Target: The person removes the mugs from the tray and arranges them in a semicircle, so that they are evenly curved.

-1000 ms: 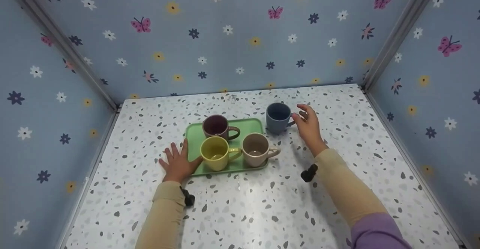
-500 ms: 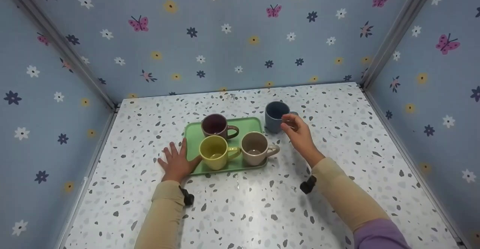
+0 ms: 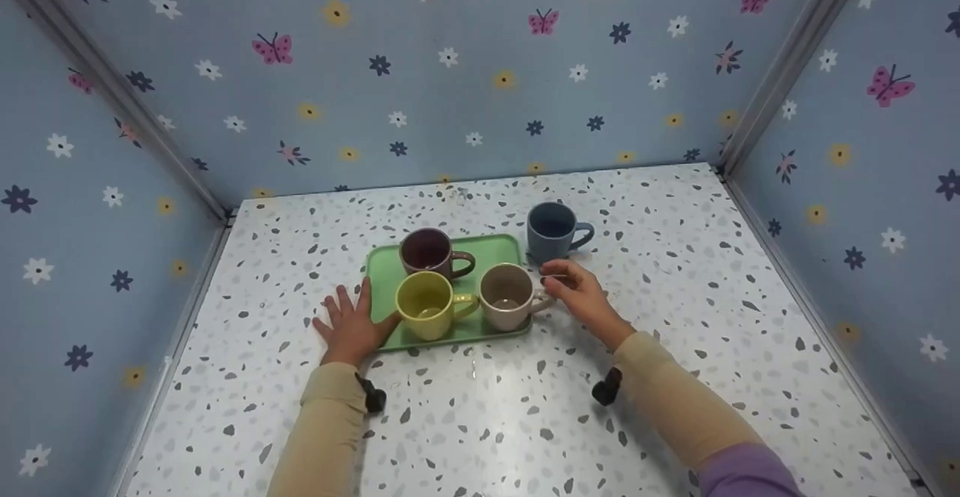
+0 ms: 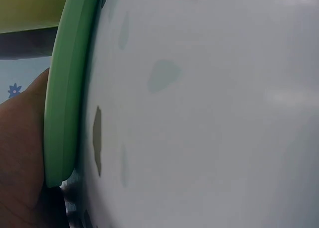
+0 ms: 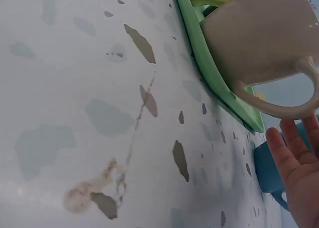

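Observation:
A green tray (image 3: 487, 248) holds a dark purple mug (image 3: 426, 253), a yellow mug (image 3: 427, 321) and a beige mug (image 3: 504, 313). My left hand (image 3: 351, 333) rests at the tray's left end, fingers spread, its thumb along the rim beside the yellow mug. In the left wrist view that hand (image 4: 20, 148) lies against the tray's green edge (image 4: 67, 103). My right hand (image 3: 583, 300) is at the beige mug's handle, fingers loosely bent. The right wrist view has its fingertips (image 5: 279, 143) right at the handle (image 5: 279, 110), not curled around it.
A blue mug (image 3: 551, 241) stands on the speckled white table (image 3: 480, 422), just off the tray's back right corner, its handle to the right. Flower-patterned walls (image 3: 465, 92) enclose the table at the back and both sides.
My right hand has come from the blue mug's handle leftward and toward me, to the beige mug's handle. The blue mug still stands in place. My left hand has stayed at the tray.

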`<state>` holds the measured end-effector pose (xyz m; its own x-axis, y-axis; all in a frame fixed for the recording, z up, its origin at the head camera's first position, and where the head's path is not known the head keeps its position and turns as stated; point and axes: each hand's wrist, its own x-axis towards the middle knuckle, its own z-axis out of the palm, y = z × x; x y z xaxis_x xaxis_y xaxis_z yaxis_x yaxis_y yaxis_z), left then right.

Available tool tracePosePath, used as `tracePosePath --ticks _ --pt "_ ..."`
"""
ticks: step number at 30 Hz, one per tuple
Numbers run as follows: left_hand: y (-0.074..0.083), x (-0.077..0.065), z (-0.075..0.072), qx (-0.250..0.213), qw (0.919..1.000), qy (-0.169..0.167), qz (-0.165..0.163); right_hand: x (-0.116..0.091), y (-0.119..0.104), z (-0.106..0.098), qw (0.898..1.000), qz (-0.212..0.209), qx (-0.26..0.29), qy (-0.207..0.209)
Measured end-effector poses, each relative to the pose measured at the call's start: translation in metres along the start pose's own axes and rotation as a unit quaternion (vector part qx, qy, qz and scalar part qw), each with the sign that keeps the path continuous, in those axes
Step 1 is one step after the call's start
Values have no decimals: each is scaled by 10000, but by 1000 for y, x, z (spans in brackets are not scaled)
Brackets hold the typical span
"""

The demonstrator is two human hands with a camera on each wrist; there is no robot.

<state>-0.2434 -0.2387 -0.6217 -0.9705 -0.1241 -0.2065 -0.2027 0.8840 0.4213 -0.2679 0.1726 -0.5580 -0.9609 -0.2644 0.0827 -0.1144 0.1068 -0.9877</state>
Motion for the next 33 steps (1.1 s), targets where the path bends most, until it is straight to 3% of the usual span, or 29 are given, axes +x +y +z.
tracePosePath --ticks 5,13,30,33 --pt "-1 1 2 -29 10000 -36 14 -4 6 4 9997 -46 85 -232" --pt "-2 1 1 -32 10000 -34 44 -7 13 8 9976 294 397 -481" --pt "-3 0 1 -86 10000 -36 6 -12 11 17 9953 495 804 -211" --pt "-4 0 2 -98 9999 -43 7 -7 23 16 9952 594 775 -103"
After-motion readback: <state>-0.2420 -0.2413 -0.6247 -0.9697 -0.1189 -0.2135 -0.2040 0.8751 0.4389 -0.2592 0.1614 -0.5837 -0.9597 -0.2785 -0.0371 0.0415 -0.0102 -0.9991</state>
